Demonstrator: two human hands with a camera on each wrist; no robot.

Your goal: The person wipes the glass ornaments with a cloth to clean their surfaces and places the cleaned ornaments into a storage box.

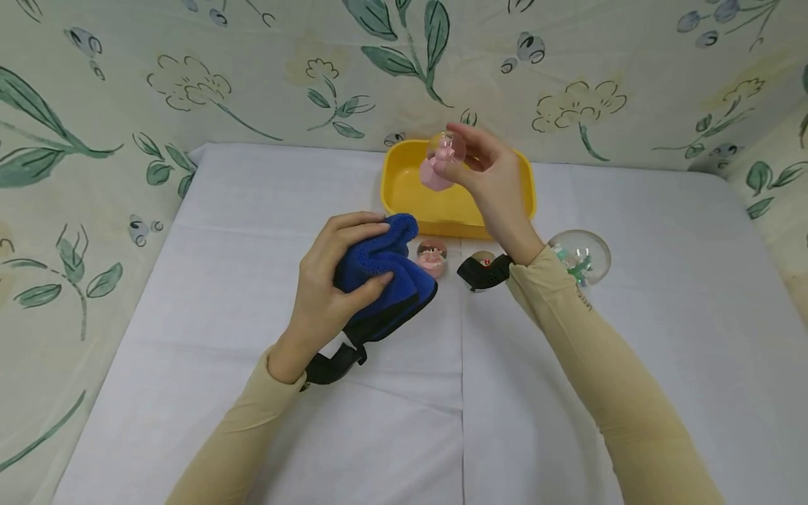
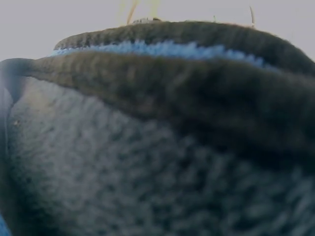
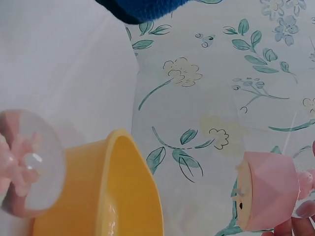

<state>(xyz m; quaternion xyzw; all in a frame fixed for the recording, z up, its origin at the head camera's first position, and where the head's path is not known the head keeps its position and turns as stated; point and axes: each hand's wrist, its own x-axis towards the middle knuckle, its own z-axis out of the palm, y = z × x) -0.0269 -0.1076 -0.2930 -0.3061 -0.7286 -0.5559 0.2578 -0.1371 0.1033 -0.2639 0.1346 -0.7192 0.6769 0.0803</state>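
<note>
Globe: small clear ball (image 1: 440, 156) enclosing a pink figure, on a pale pink base with flat facets. The right wrist view gives the underside: flat, cream, with a small dark spot. Cloth (image 1: 379, 263): thick blue plush, dark edging, bunched in folds; one face looks grey-black.

Right hand (image 1: 495, 175): thumb and fingers bent inward, parted by the ball's width, pinching it. The ball sits between the fingertips, the thumb on the side facing me. Seen from the head, it overlaps the yellow tray (image 1: 435, 207) behind; the right wrist view shows it apart from the tray.

Left hand (image 1: 325, 280): fingers and thumb spread wide round the cloth, gripping it; folds bulge past the fingertips to the right.

Just beyond the left fingertips, near the cloth: a pink globe (image 1: 432, 259). Back from the right fingers, beside the sleeve: a larger clear globe (image 1: 590, 256) with a green figure.
</note>
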